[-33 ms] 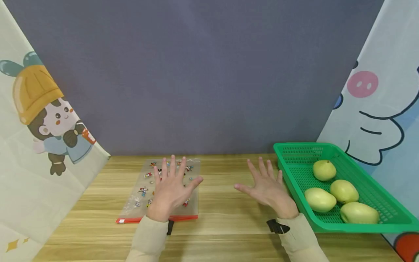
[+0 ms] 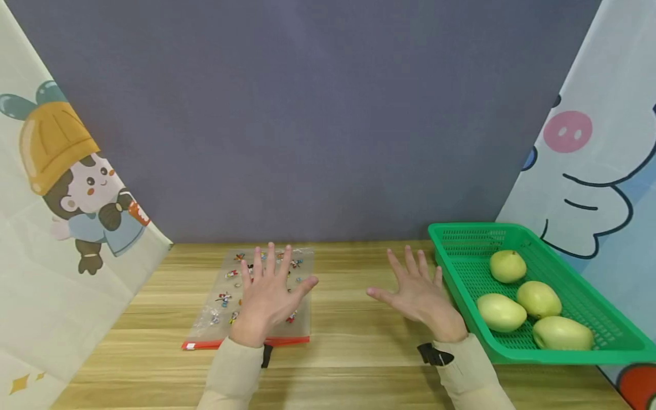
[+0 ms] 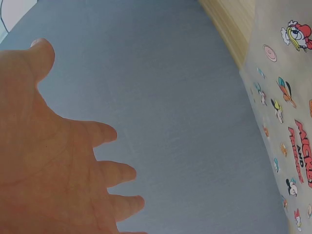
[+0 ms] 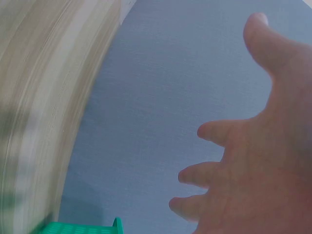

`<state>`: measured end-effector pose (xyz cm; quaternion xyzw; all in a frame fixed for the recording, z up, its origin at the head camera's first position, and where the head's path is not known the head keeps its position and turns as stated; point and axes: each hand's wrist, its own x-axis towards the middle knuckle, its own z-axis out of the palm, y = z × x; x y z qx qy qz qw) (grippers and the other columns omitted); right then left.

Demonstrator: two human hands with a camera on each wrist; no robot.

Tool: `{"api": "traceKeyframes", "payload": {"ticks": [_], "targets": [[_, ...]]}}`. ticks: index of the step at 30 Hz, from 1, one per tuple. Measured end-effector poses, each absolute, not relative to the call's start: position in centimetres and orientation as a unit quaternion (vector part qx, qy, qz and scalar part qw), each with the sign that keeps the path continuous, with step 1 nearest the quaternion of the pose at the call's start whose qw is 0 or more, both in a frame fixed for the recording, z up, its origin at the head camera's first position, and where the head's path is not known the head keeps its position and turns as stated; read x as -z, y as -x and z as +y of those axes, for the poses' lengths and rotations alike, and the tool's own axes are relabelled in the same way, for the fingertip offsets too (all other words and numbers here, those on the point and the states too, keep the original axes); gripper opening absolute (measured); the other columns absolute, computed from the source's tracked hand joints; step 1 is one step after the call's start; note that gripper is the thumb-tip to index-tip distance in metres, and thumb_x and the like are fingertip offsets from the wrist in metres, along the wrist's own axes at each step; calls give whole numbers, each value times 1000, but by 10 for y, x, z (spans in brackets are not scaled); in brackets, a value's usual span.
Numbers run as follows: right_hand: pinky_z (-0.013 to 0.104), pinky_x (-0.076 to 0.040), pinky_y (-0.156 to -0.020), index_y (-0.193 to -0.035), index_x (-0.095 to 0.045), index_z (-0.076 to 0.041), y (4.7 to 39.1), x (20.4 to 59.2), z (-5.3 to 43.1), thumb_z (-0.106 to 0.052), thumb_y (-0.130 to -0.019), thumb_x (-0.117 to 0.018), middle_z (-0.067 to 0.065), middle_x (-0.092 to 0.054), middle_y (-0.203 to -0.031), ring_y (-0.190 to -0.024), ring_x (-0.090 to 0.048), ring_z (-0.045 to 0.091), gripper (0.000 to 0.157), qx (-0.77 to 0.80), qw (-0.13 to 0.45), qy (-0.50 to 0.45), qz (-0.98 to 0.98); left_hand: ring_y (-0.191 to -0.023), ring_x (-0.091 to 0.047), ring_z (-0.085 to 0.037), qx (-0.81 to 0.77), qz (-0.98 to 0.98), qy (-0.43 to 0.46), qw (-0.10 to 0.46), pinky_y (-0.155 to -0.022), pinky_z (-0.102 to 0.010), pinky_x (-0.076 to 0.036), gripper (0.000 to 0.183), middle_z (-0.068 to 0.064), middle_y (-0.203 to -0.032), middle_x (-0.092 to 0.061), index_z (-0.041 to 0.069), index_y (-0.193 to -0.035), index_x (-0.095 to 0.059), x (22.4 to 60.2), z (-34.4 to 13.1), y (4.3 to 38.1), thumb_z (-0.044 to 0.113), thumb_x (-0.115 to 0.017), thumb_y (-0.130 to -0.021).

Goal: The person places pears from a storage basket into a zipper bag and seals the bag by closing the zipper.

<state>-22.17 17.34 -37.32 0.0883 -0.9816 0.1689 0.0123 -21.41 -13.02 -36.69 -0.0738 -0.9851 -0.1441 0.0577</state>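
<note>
Green basket [image 2: 461,273] (seemingly plastic): four pears [image 2: 533,304].

A wooden table [image 2: 353,353] with a pale, striped grain runs up to a grey backdrop. On its left half lies a flat, clear plastic bag [image 2: 212,310] printed with small cartoon figures, its red zip strip along the near edge. At the right edge sits a green plastic basket [image 2: 610,324] with perforated walls, set at a slant, its far end close to the backdrop. Bare wood separates bag and basket.
</note>
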Motion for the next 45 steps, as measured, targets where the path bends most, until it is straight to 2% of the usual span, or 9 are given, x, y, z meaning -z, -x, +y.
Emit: {"api": "traceKeyframes", "payload": {"ticks": [21, 31, 37, 41, 45], "targets": [[78, 9, -111, -164, -15, -18, 217, 381, 166, -87, -85, -41, 22, 5, -167, -150, 8, 50, 107, -177, 23, -99, -979, -153, 13, -41, 146, -985, 78, 54, -118, -65, 16, 96, -15, -168, 7, 21, -163, -7, 368, -131, 209, 82, -31, -93], [70, 4, -118, -162, -23, -15, 219, 382, 155, -86, -86, -41, 22, -2, -167, -152, 3, 47, 106, -163, 53, -144, -975, -154, 4, -43, 136, -984, 94, 66, -121, -66, 6, 90, -20, -168, -3, 18, -164, -16, 367, -135, 213, 73, -40, -97], [64, -6, -121, -162, -23, -11, 218, 388, 151, -82, -89, -41, 24, -5, -166, -152, -3, 47, 103, -163, 48, -176, -970, -153, -5, -46, 131, -980, 126, 76, -121, -67, -2, 86, -24, -167, -13, 15, -163, -23, 370, -147, 217, 71, -40, -99], [64, -11, -121, -161, -24, -11, 218, 392, 150, -81, -89, -44, 25, -9, -165, -151, -8, 48, 103, -169, 45, -189, -966, -153, -10, -44, 120, -979, 150, 68, -122, -65, -10, 86, -22, -166, -16, 14, -163, -23, 374, -155, 217, 70, -38, -100], [63, -13, -121, -161, -26, -10, 219, 393, 150, -80, -88, -46, 25, -13, -165, -151, -13, 47, 103, -172, 49, -198, -964, -151, -20, -44, 113, -974, 180, 82, -119, -66, -22, 79, -23, -164, -23, 11, -160, -29, 377, -162, 218, 62, -46, -102]]}}
